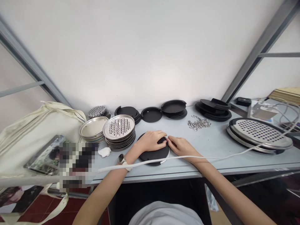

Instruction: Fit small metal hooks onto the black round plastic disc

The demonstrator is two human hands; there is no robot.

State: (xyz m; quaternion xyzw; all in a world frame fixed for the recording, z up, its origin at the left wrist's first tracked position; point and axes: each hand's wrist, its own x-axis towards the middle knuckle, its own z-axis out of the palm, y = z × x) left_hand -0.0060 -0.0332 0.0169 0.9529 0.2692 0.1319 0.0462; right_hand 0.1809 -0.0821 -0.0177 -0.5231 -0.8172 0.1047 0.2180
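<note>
A round black plastic disc (153, 155) with a silvery metal rim at its right side lies flat on the table near the front edge. My left hand (151, 141) rests over its top, fingers curled toward the right rim and gripping it there. Opposite it, my right hand (180, 145) is closed in a pinch on a small shiny metal piece (166, 137) at the disc's upper right edge. The fingertips of both hands almost meet at that spot. The metal piece is mostly hidden, so its exact shape cannot be made out.
Left of the hands stand stacked metal grater plates (119, 127) and plain round metal plates (95, 126). Black round holders (174, 107) line the wall. A pile of small metal wire hooks (199, 122) lies behind my right hand. A white cable (217, 157) crosses in front; perforated discs (260, 132) sit right.
</note>
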